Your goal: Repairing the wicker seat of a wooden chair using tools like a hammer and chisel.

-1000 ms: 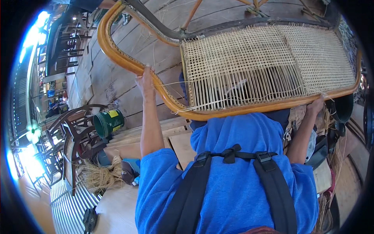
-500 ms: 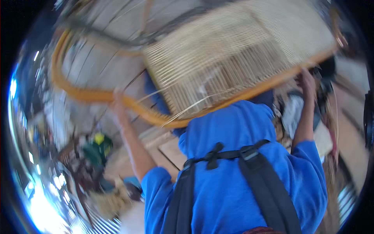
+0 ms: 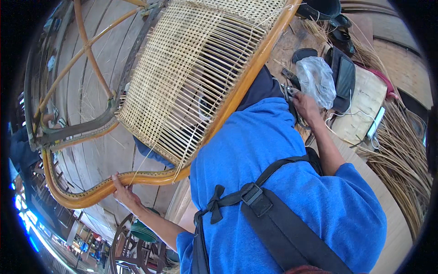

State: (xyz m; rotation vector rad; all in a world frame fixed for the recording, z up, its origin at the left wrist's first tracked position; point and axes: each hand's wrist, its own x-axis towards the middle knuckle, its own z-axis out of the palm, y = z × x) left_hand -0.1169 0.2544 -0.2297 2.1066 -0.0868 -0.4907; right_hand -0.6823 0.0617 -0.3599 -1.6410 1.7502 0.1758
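A curved orange-brown rattan chair frame [image 3: 84, 199] lies across my lap, tilted with its right end pointing far. Woven cane webbing [image 3: 157, 77] fills part of it; the section nearest me shows only parallel cane strands [image 3: 216, 86] with gaps. Loose strand ends hang over the near rail. My left hand [image 3: 127, 196] is closed around the lower curved rail, thumb on top. Off the frame, beside my right hip, my right hand [image 3: 306, 107] has its fingers closed on a small metal hand tool [image 3: 288, 92], pliers or scissors; which one I cannot tell.
A clear plastic bag [image 3: 315, 80], a black pouch [image 3: 341, 75] and a white power strip with cable [image 3: 375, 123] lie at the right. Long cane bundles [image 3: 397, 169] spread beyond them. Dark chair legs and crossed struts [image 3: 86, 48] stand over floorboards at the left.
My right hand has left the frame's far right rail and come down to the tool beside me. The frame has turned, its right end swinging away from me. My left hand still grips the rail.
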